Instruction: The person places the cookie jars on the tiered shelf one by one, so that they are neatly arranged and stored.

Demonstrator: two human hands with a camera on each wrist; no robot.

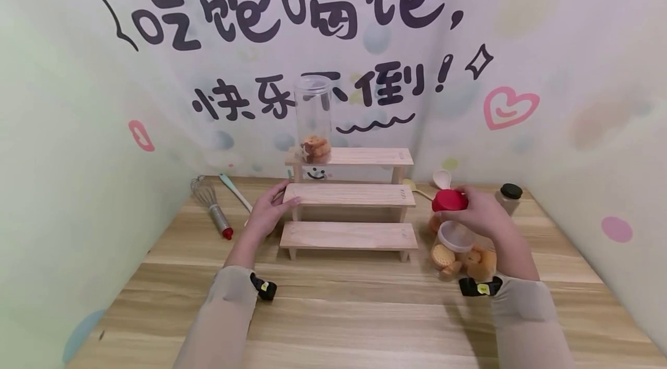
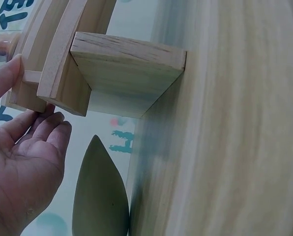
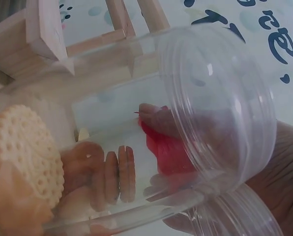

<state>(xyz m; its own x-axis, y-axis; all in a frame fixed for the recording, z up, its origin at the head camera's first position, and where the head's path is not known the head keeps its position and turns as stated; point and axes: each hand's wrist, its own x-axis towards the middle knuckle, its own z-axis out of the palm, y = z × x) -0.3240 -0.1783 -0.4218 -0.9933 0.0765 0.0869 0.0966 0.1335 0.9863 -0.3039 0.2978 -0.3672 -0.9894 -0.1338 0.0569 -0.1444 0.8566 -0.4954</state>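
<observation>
So the right hand (image 1: pixel 482 212) is gripping a red lid (image 1: pixel 450 200), fingers curled round it, holding it just above the open mouth of a clear cookie jar (image 1: pixel 457 250) that's standing on the wooden surface (image 1: pixel 333 311) just right of the three-step wooden riser (image 1: pixel 349 198). My read: this is the lid step, with the lid either coming off or going on. I honestly can't tell which from a single moment. Either way the next bit calls for keeping the lid level over the rim and the jar steady, since nothing else is holding the jar down.

The left hand (image 1: pixel 268 212) is resting against the left end of the riser's middle step, fingers relaxed and mostly straight, not clamping anything. In the left wrist view the fingers (image 2: pixel 48 130) are lying just beside the riser (image 2: pixel 122 69), thumb up against the wood.

A second, taller jar (image 1: pixel 312 120) is sitting on the top step with a few cookies at the bottom and no lid that I can see.

Hard to make out: the right wrist view is looking straight through the jar (image 3: pixel 186 123), so the lid (image 3: pixel 168 152) is just a red smear behind plastic, and whether the threads are touching is anybody's guess. The right hand is also covering part of the jar in the head view. Off to the sides, a whisk (image 1: pixel 211 207) and spatula (image 1: pixel 235 192) are lying on the left, and a small dark-capped bottle (image 1: pixel 509 195) and a pale spoon (image 1: pixel 442 179) are on the right, partly hidden.
</observation>
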